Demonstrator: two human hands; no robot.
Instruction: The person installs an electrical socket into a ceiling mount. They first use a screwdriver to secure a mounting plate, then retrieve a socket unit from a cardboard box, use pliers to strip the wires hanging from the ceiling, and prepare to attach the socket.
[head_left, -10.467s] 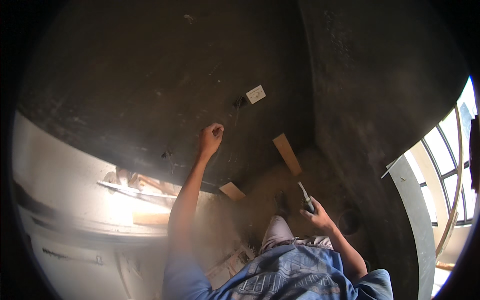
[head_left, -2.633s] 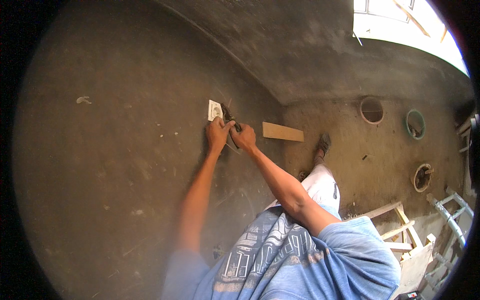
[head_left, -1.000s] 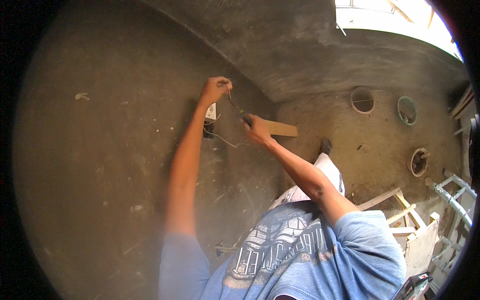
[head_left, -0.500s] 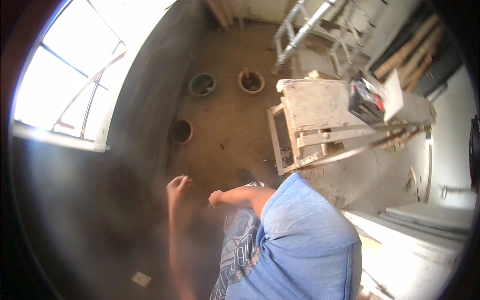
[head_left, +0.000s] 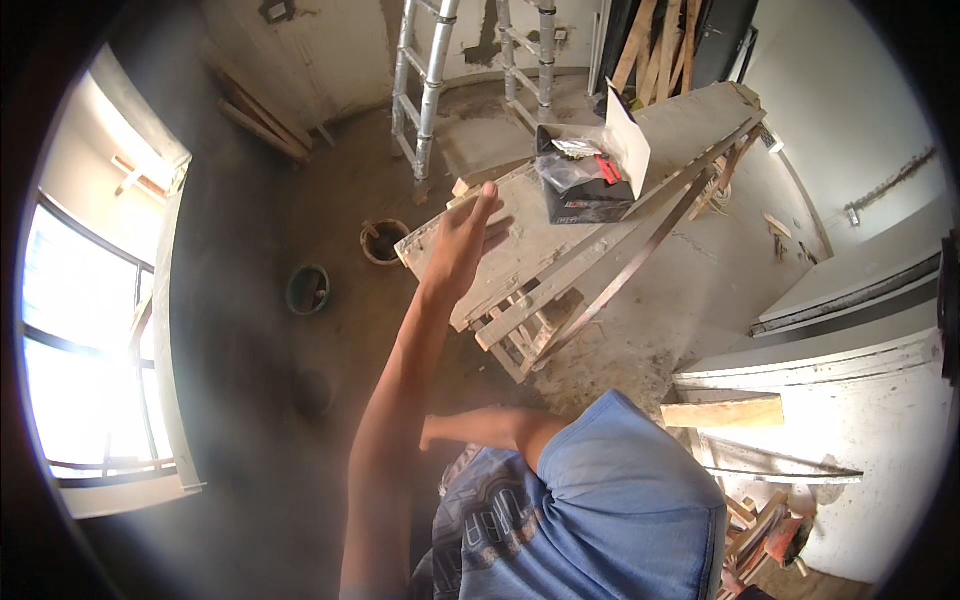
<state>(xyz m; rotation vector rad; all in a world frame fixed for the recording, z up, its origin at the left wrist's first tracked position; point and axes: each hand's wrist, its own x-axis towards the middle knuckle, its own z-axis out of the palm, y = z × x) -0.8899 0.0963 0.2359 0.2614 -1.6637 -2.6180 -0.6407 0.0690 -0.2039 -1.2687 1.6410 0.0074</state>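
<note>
My left hand (head_left: 462,258) reaches out with its fingers stretched, above the near left end of a rough wooden bench (head_left: 530,262). It looks to hold nothing; I cannot tell whether it touches the wood. Lower down, my right hand (head_left: 429,433) is mostly hidden behind my left forearm, and its fingers do not show. Farther along the bench sits a black cardboard box (head_left: 588,208) with its white flap raised. Clear plastic and a small red item lie inside it.
A green bucket (head_left: 308,290) and a pale bucket (head_left: 383,243) stand on the floor left of the bench. Metal ladder sections (head_left: 428,90) rise behind. A wood block (head_left: 722,410) lies at right. Another person's hand (head_left: 733,577) appears near stacked timber at the lower right.
My view has turned toward the right, bringing the bench closer to the middle. My left hand has moved up and right, its fingers now straightened; my forearm now covers the right hand.
</note>
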